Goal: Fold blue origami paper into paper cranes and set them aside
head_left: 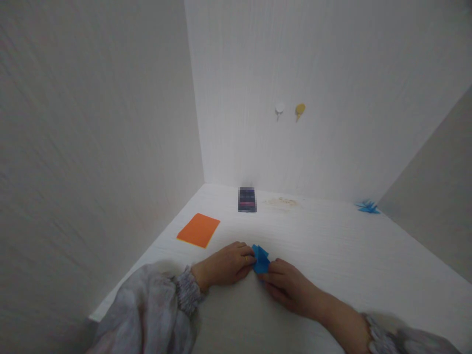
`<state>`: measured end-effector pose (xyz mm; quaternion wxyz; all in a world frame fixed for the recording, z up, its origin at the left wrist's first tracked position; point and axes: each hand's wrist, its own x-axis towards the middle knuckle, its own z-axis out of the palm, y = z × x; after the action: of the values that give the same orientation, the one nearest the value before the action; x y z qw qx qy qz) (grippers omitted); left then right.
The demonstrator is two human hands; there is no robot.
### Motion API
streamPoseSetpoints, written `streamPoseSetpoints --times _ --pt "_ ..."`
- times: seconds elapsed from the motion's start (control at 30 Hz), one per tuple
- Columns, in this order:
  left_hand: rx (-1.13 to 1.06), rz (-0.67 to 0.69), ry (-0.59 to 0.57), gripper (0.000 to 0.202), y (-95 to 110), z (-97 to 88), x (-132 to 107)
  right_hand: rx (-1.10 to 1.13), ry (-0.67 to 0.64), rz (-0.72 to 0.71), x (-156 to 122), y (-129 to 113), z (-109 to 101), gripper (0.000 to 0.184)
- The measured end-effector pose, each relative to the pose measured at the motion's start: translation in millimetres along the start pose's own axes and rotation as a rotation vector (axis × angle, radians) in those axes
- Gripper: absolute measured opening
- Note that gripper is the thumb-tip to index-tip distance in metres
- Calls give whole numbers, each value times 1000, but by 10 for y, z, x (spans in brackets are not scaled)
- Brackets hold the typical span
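A small piece of folded blue paper (261, 259) is held between my two hands, low over the white tabletop. My left hand (234, 263) grips its left edge with closed fingers; a ring shows on one finger. From the right, my right hand (289, 285) pinches the lower right side of the paper, its fingers bent around the edge. The fingertips cover parts of the folds. To the left of my hands lies a flat orange paper square (198, 230).
A dark, pixelated phone-like object (247, 200) stands at the back near the wall. Several blue folded paper pieces (368, 206) lie in the far right corner. White (279, 109) and yellow (300, 109) hooks hang on the back wall. A brownish stain (287, 201) marks the table (320, 236).
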<state>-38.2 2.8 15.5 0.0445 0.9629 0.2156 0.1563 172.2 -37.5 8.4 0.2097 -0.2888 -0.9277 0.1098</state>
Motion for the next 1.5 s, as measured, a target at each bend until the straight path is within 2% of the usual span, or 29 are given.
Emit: streamPoseSetpoints --times 0.13,0.23,0.57,0.83,1.2,1.5 --pt "3 18 5 22 -2 6 11 62 231 156 -18 139 7 21" --pt "7 17 3 23 3 -13 18 127 309 174 -17 225 -4 22" --pt "58 55 -35 24 33 -67 40 162 191 221 -8 259 31 24" --pt "106 45 -82 30 46 -68 29 184 117 187 3 261 8 29" --pt "114 50 -120 30 108 -115 52 149 86 149 21 256 16 30" --pt "99 68 -103 30 84 -91 44 109 119 168 20 297 55 29"
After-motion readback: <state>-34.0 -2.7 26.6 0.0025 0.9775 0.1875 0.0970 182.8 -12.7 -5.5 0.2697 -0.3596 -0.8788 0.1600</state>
